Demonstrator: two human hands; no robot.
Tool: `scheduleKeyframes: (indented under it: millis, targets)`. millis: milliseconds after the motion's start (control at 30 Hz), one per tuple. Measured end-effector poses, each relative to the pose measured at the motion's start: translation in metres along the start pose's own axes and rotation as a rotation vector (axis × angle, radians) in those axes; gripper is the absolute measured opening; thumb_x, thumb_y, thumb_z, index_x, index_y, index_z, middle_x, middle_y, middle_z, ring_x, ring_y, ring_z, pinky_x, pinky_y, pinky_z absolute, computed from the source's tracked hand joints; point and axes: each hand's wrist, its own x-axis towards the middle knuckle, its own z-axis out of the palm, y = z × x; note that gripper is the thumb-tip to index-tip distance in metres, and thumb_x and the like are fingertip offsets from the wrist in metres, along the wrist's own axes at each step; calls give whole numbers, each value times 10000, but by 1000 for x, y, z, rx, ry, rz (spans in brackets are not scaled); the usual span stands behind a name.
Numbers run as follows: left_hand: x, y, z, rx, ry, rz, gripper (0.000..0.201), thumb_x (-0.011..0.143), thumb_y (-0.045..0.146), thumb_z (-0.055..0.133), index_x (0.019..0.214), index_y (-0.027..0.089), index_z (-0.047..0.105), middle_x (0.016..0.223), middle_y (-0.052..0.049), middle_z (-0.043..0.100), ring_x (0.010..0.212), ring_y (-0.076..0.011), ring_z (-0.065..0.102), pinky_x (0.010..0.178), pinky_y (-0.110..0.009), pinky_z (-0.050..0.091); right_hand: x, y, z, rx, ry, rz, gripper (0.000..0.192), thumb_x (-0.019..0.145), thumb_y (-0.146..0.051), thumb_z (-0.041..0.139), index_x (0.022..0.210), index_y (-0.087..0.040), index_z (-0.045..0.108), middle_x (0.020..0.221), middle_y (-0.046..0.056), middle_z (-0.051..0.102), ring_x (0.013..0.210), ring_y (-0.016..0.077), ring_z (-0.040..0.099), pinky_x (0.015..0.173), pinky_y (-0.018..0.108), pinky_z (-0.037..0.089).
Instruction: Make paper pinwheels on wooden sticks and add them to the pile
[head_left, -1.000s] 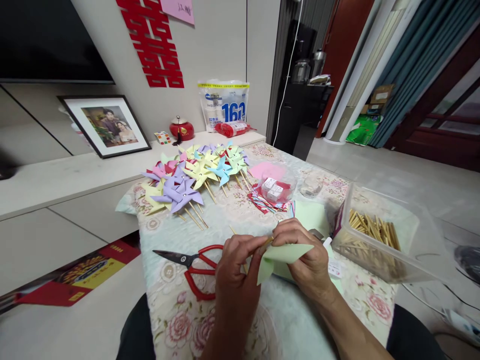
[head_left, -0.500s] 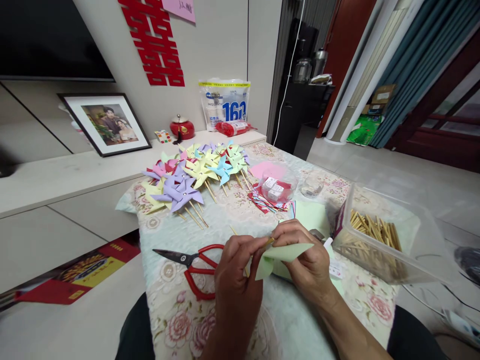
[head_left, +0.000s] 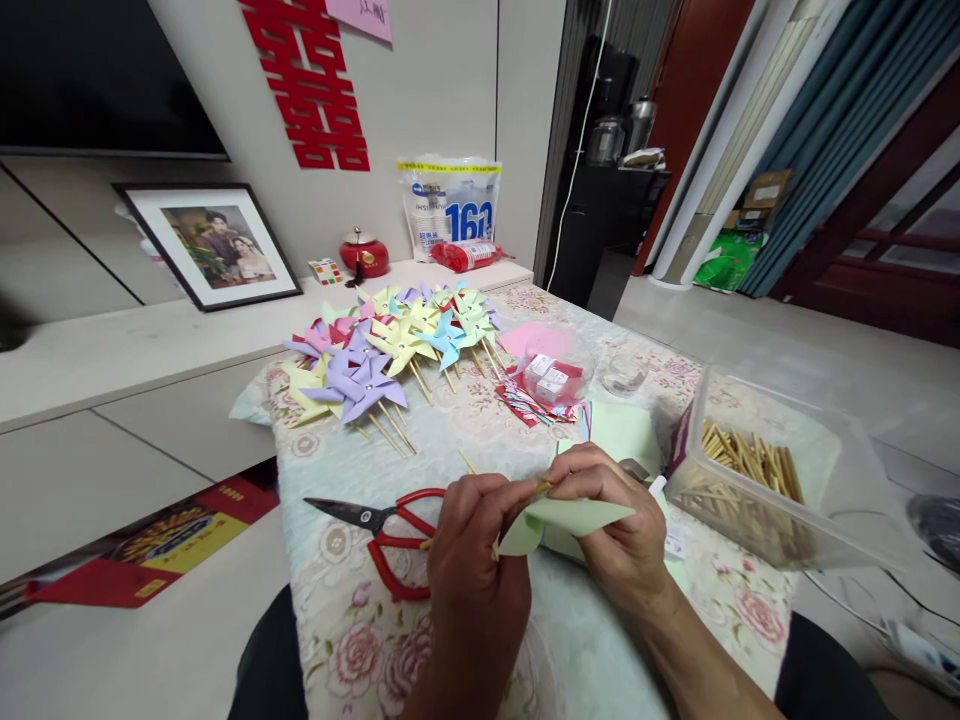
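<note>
Both hands meet over the near part of the table. My left hand pinches a thin wooden stick at its top end. A folded pale green paper piece is gripped by my right hand and pressed against the stick's tip. Part of the paper and most of the stick are hidden behind my fingers. Red-handled scissors lie just left of my left hand. More pale green paper sheets lie beyond my right hand.
A heap of finished paper pinwheels covers the far left of the floral tablecloth. A clear plastic box of sticks stands at right. A small clear tub, a glass and pink paper lie behind.
My hands have shifted slightly; the green paper has tilted and dropped a little lower against the stick. Nothing else on the table has moved.
</note>
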Motion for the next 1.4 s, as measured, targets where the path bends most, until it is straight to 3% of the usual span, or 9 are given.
scheduleKeyframes:
  millis: [767, 1067, 1400]
  targets:
    - [-7, 14, 2, 108, 84, 53, 391, 797, 5, 491, 1049, 223, 696, 941, -37, 641, 884, -185, 617, 765, -306, 512, 0, -11, 0, 4, 64, -73, 241, 827, -7, 509, 922, -200, 619, 903, 62, 651, 809, 205, 617, 736, 399, 488]
    - [-10, 13, 5, 87, 76, 41, 389, 797, -10, 475, 1053, 212, 665, 952, -33, 617, 904, -176, 600, 797, -309, 497, -4, -6, 4, 8, 95, -77, 168, 866, -70, 548, 935, -214, 601, 897, 65, 650, 804, 217, 618, 757, 431, 489]
    - [-10, 15, 3, 120, 60, 79, 385, 784, -6, 471, 1053, 196, 658, 966, -46, 609, 921, -180, 587, 807, -303, 492, -11, -3, 5, 75, 137, -93, 318, 836, -17, 512, 1077, -207, 596, 947, 72, 654, 855, 229, 616, 802, 457, 466]
